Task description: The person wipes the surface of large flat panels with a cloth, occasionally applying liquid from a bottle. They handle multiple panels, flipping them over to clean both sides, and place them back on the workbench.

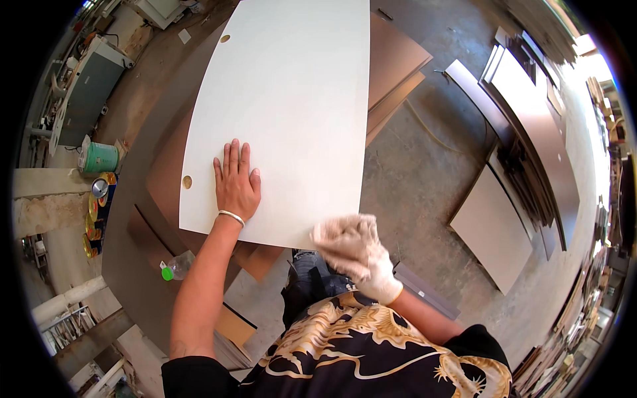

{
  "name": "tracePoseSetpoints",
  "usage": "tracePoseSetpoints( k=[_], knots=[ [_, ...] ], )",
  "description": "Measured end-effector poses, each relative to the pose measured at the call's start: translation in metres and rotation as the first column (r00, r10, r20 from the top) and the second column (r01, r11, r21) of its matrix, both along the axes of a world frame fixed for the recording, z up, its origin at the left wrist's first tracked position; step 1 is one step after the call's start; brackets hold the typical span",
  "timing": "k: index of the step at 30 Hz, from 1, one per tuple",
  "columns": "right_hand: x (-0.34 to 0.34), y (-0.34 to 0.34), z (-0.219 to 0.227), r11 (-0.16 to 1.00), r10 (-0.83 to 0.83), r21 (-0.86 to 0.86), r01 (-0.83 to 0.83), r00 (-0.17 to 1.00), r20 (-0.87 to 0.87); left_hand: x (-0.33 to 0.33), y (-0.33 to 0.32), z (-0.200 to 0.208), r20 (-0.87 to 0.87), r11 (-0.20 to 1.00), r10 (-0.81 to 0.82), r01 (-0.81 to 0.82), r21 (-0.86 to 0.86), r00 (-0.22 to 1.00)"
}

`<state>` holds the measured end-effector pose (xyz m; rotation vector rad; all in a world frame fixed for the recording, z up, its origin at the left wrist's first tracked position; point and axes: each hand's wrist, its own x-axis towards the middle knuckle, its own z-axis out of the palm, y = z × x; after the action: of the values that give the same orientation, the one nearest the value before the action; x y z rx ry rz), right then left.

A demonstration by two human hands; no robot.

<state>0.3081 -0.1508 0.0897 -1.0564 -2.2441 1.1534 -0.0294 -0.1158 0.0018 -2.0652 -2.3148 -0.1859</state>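
A long white panel [285,119] with two round holes near its left edge lies in front of me, on top of brown boards. My left hand [237,182], bare and with a bracelet at the wrist, rests flat on the panel, fingers stretched out. At the panel's near right corner is my right hand [375,268] in a white work glove. It is closed around what looks like a crumpled off-white cloth [342,239], partly smeared by motion. Whether the cloth touches the panel's face or only its edge I cannot tell.
Brown boards [395,63] stick out beneath the panel. A clear bottle with a green cap [176,267] lies left of my forearm. Stacked panels [531,132] stand on the floor to the right. A green tub [99,157] and several cans [97,205] are at the left.
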Motion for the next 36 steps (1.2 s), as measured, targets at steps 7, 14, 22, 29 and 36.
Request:
tracePoseSetpoints(
  k=[7, 14, 22, 29, 36],
  knots=[
    [0.014, 0.042, -0.081, 0.938, -0.125, 0.329, 0.107, 0.992, 0.033, -0.007, 0.006, -0.003, 0.009, 0.999, -0.011, 0.011, 0.035, 1.0],
    [0.024, -0.045, -0.068, 0.987, -0.067, 0.155, 0.053, 0.994, 0.087, -0.008, 0.002, -0.009, -0.037, 1.0, 0.025, -0.025, -0.001, 0.999],
    [0.02, -0.018, -0.028, 0.904, 0.138, 0.323, -0.279, 0.907, 0.397, -0.009, 0.001, -0.011, -0.037, 0.999, 0.036, -0.035, 0.006, 0.999],
    [-0.034, -0.01, -0.014, 0.942, 0.279, 0.161, -0.295, 0.954, 0.112, -0.002, 0.007, -0.007, -0.02, 0.999, 0.032, -0.032, 0.008, 0.999],
    [-0.001, -0.021, -0.047, 0.845, 0.342, 0.294, -0.446, 0.875, 0.344, -0.008, 0.001, -0.01, -0.023, 0.999, 0.033, -0.033, 0.004, 0.999]
  ],
)
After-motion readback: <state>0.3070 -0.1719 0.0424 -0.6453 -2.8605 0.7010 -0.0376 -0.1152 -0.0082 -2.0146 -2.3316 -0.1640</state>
